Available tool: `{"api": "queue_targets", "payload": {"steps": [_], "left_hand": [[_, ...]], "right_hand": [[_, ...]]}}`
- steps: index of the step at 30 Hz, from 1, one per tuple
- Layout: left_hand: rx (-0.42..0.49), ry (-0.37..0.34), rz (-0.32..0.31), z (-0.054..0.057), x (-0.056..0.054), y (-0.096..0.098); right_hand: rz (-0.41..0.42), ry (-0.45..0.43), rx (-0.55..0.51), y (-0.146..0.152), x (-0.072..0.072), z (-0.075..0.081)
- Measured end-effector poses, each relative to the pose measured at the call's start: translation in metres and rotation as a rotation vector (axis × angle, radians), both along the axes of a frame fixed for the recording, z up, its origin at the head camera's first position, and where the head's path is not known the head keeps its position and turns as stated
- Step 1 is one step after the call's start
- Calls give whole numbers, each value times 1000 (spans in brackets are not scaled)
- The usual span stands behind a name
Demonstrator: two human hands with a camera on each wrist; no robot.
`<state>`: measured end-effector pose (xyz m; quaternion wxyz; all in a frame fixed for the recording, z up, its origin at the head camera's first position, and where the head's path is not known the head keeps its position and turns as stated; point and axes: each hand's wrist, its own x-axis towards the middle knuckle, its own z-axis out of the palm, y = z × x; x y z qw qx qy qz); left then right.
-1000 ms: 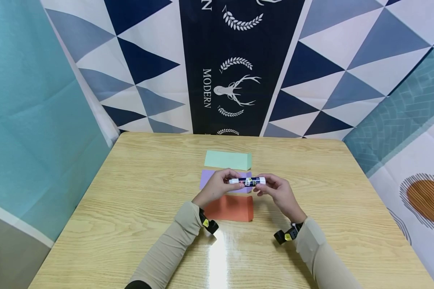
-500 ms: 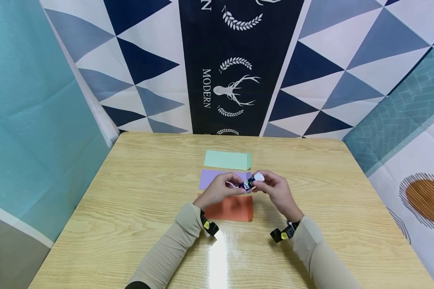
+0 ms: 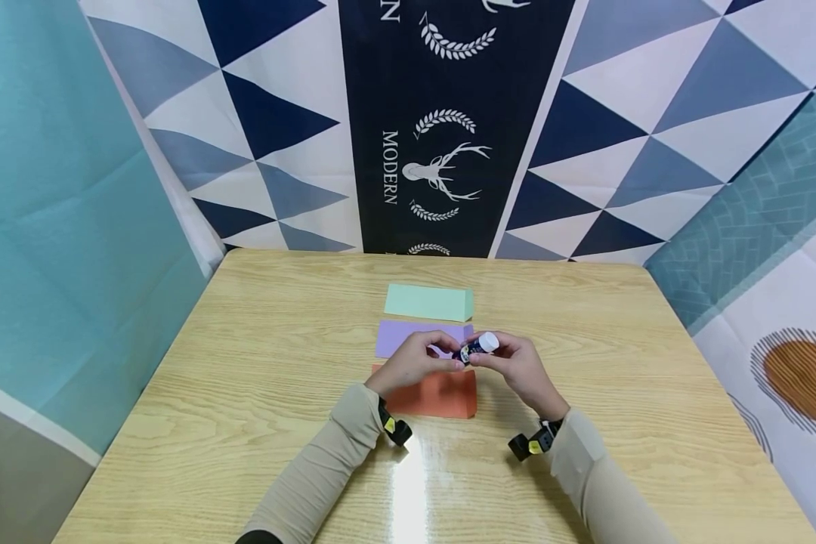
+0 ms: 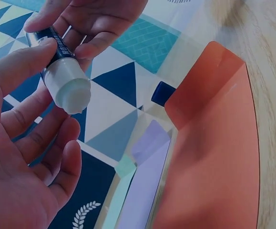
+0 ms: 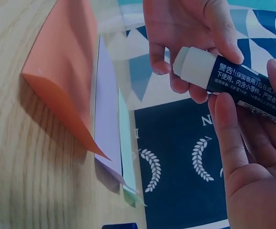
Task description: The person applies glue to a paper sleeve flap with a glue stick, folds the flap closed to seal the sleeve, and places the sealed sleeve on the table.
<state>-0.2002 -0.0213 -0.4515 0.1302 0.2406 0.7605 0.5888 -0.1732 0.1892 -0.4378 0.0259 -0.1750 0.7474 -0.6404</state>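
Both hands hold an uncapped glue stick [image 3: 476, 348] above the paper pieces, its white base tilted up to the right. My left hand [image 3: 415, 361] pinches it near the glue end, thumb on the dark label in the left wrist view. My right hand [image 3: 522, 366] grips the base end with thumb and fingers. Pale glue pokes out of the white collar of the glue stick [image 5: 245, 81] in the right wrist view. Below lies an orange paper piece [image 3: 435, 399] with a folded end flap. Behind it is a purple one [image 3: 397, 338], partly hidden by the hands.
A light green paper piece [image 3: 423, 301] with a similar flap lies farthest back in the row. A dark blue cap [image 4: 162, 93] stands close to the orange flap. The wooden table [image 3: 245, 340] ends at a patterned cloth backdrop [image 3: 421, 151].
The glue stick has turned from lying level between the hands to tilted, white base up and toward the camera. Both hands have dipped slightly and drawn closer together.
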Motion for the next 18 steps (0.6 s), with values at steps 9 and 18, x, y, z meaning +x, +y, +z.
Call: {"api": "queue_targets", "payload": {"steps": [9,18], "left_hand": [[-55,10,11,-4,0,-5],[-191,18,39,-11,-1,-10]], "right_hand": [[-27,13,46,3,-2,-1],[-55,6,55,6,-4,-4]]}}
